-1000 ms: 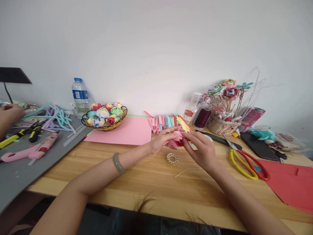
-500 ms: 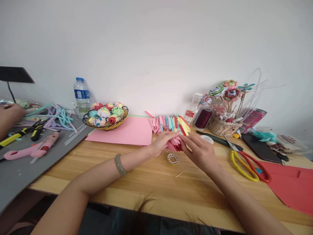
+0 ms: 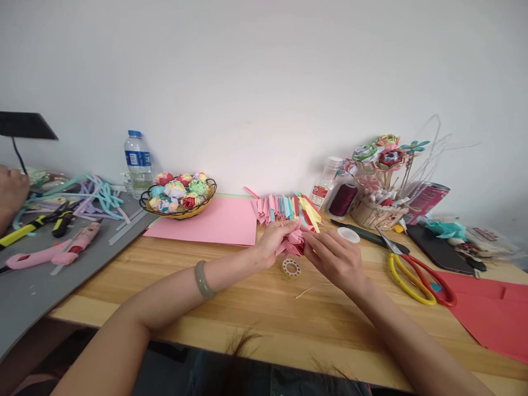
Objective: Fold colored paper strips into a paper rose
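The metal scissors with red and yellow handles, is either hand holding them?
No, the scissors lie untouched; the left hand and right hand hold folded pink-and-red paper.

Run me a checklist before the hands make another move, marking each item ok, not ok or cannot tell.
1. Folded pink paper held: ok; the left hand grips it.
2. Right hand in place: ok; its fingertips are at the paper's edge. Whether they pinch it: cannot tell.
3. Thread lying loose: cannot tell; one end shows on the table, the rest runs out of sight by the right hand.
4. Scissors apart from the hands: ok; they lie to the right of the right hand.
5. Space under the paper free: not ok; a small ring lies close by its near side.
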A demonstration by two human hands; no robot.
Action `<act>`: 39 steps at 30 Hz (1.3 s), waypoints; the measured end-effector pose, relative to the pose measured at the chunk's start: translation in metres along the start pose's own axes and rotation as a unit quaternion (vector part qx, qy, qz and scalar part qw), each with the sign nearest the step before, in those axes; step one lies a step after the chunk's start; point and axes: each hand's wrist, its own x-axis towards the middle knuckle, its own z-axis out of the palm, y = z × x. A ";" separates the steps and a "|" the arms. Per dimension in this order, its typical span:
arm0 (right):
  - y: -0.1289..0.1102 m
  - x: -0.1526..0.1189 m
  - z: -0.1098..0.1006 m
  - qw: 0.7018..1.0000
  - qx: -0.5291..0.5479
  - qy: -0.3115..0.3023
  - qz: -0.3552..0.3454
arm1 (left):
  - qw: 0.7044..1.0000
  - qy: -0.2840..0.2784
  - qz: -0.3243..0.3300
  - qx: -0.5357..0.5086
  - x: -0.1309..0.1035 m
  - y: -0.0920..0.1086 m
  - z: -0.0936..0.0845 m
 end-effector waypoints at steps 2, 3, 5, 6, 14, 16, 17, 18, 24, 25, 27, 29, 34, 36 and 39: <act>0.001 -0.001 0.000 1.000 -0.005 0.007 -0.014 | 1.000 0.000 0.002 -0.004 -0.001 0.000 0.001; 0.001 -0.001 0.000 1.000 -0.008 0.012 -0.020 | 1.000 -0.001 0.003 -0.007 -0.001 0.000 0.002; 0.002 0.000 0.000 0.999 -0.006 0.023 -0.034 | 1.000 0.004 0.003 -0.011 -0.001 -0.001 0.002; 0.001 0.000 -0.001 0.999 0.001 0.025 -0.038 | 1.000 0.007 0.003 -0.013 -0.001 -0.001 0.002; 0.001 0.008 -0.009 0.924 0.248 0.040 0.288 | 0.993 -0.083 0.013 -0.087 0.011 -0.002 -0.009; 0.004 0.009 -0.006 0.857 0.315 0.018 0.407 | 0.987 -0.116 0.006 -0.107 0.012 -0.002 -0.010; 0.006 0.010 -0.005 0.826 0.358 -0.008 0.435 | 0.985 -0.126 0.007 -0.117 0.012 -0.002 -0.010; 0.007 0.010 -0.003 0.799 0.398 -0.035 0.450 | 0.984 -0.129 0.009 -0.125 0.012 -0.003 -0.010; 0.008 0.010 0.005 0.712 0.508 -0.092 0.476 | 0.985 -0.133 -0.009 -0.107 0.014 -0.008 -0.015; 0.009 0.009 0.005 0.706 0.507 -0.086 0.488 | 0.986 -0.136 -0.009 -0.099 0.014 -0.008 -0.016; 0.011 0.007 0.006 0.697 0.499 -0.073 0.509 | 0.989 -0.130 -0.014 -0.073 0.015 -0.007 -0.018; 0.013 0.007 0.006 0.695 0.497 -0.072 0.515 | 0.992 -0.115 -0.028 -0.038 0.015 -0.002 -0.019; 0.011 0.011 0.004 0.709 0.501 -0.112 0.483 | 0.992 -0.086 0.027 0.092 0.012 0.007 -0.017; 0.009 0.012 0.004 0.716 0.489 -0.111 0.486 | 0.987 -0.078 0.051 0.135 0.011 0.008 -0.016; 0.007 0.011 0.005 0.706 0.473 -0.100 0.517 | 0.980 -0.082 0.082 0.161 0.010 0.008 -0.015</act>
